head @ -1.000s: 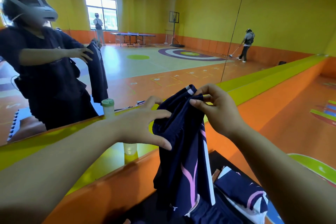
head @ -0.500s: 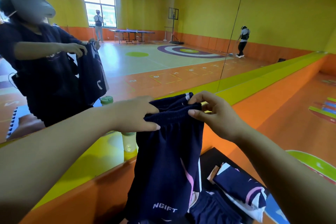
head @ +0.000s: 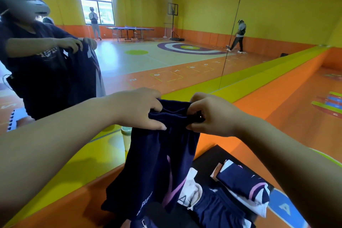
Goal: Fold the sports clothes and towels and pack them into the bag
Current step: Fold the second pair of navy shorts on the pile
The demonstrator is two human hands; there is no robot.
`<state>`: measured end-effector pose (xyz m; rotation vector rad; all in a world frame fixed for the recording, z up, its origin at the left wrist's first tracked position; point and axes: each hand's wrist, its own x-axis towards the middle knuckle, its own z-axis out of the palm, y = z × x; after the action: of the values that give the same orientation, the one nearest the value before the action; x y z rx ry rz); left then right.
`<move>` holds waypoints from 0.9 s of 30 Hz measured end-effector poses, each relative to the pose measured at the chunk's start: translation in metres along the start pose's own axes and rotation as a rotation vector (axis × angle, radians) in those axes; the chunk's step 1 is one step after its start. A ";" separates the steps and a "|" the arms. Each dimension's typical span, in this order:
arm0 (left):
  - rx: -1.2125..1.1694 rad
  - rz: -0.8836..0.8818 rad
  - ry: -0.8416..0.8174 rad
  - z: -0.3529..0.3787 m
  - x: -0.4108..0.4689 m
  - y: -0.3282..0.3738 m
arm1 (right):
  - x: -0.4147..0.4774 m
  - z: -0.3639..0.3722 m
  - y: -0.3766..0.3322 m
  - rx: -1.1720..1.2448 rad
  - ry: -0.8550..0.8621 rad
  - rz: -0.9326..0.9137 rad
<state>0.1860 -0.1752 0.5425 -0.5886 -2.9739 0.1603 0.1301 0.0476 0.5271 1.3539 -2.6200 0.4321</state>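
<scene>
Navy sports shorts (head: 157,170) with a pink stripe hang in the air in front of me. My left hand (head: 137,109) grips the left end of their elastic waistband. My right hand (head: 209,114) pinches the right end, so the waistband is stretched level between both hands. Below, on a black surface (head: 209,157), lie a folded navy, pink and white garment (head: 244,185) and more crumpled navy and white clothes (head: 207,201). Something dark with a zipper (head: 146,222) shows at the bottom edge; whether it is the bag I cannot tell.
A wall mirror right ahead reflects a person in a headset (head: 37,46) holding the same shorts. A green-capped bottle (head: 126,135) stands on the yellow-green ledge (head: 240,79) under the mirror. The reflection shows a table-tennis table (head: 129,31) and two distant people.
The shorts went from a bunched, hanging bundle to spread open. My left hand shifted from touching the fabric to gripping the waistband, and both hands came lower with the waistband pulled level.
</scene>
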 end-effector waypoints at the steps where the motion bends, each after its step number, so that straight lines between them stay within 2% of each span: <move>1: 0.019 0.007 -0.034 -0.002 -0.001 0.003 | 0.000 0.000 0.000 -0.026 -0.005 0.002; 5: 0.142 0.050 -0.246 -0.005 -0.001 0.006 | 0.000 -0.001 0.002 -0.159 -0.039 -0.022; 7: 0.163 0.066 -0.293 -0.003 0.000 0.007 | -0.001 -0.001 0.004 -0.228 -0.060 -0.035; 9: 0.199 0.069 -0.246 0.000 0.000 0.006 | -0.002 -0.002 0.008 -0.274 -0.069 -0.033; 11: 0.214 0.072 -0.096 0.004 0.000 0.000 | -0.005 -0.003 0.014 -0.261 -0.064 -0.003; 16: -0.168 0.017 0.242 0.014 -0.008 -0.009 | -0.015 -0.005 0.023 -0.133 -0.030 0.020; 19: -0.467 -0.098 0.349 0.018 -0.006 -0.003 | -0.023 -0.006 0.023 -0.028 -0.003 0.034; 23: -0.772 -0.208 0.293 0.023 0.004 0.008 | -0.041 -0.011 0.029 0.152 0.052 0.129; 27: -0.914 -0.105 0.270 0.040 0.016 0.025 | -0.065 -0.004 0.044 0.251 0.088 0.222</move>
<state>0.1754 -0.1489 0.5010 -0.4536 -2.6565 -1.2208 0.1311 0.1229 0.5054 1.0783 -2.7230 0.8561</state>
